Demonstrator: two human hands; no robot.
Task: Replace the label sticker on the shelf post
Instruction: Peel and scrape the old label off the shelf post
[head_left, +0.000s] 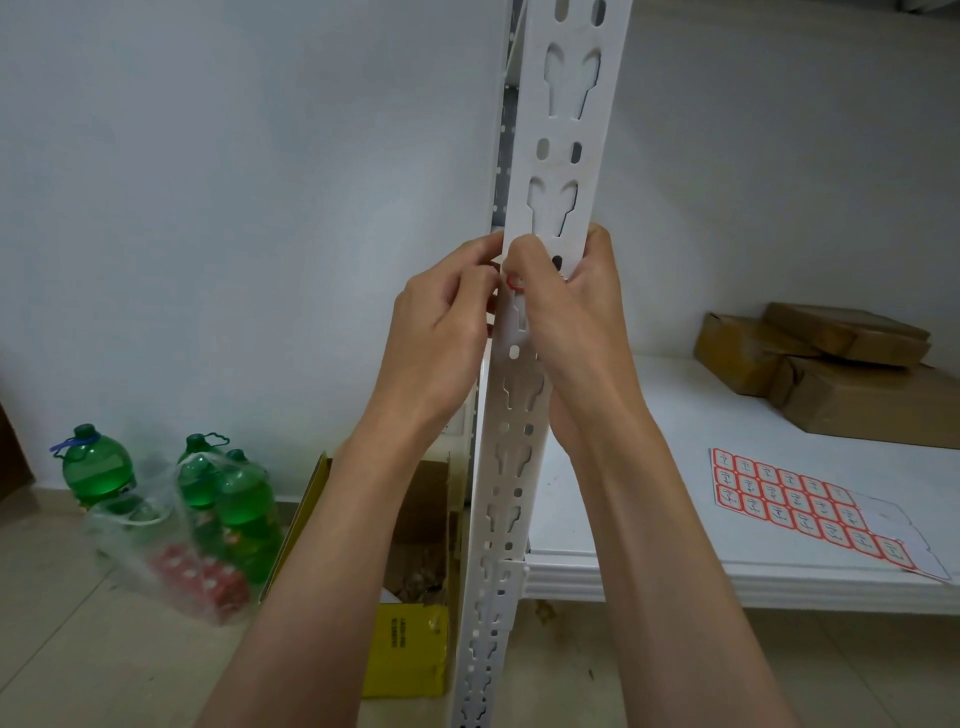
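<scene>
Both hands met at the white slotted shelf post (540, 364). The left hand (441, 332) and right hand (566, 322) pinched a red-edged label sticker (513, 282) between their fingertips, against the post's edge. Whether they were peeling or pressing it could not be told. Next probably came firm, careful rubbing or peeling. The sticker sheet (810, 506) lay on the shelf (675, 519), below and right of the grip.

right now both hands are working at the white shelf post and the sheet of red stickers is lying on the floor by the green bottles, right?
Not quite. The head view shows the sticker sheet lying on the white shelf board, to the right of the shelf post, not on the floor by the green bottles. The rest holds: the left hand and right hand are both at the post.
</scene>
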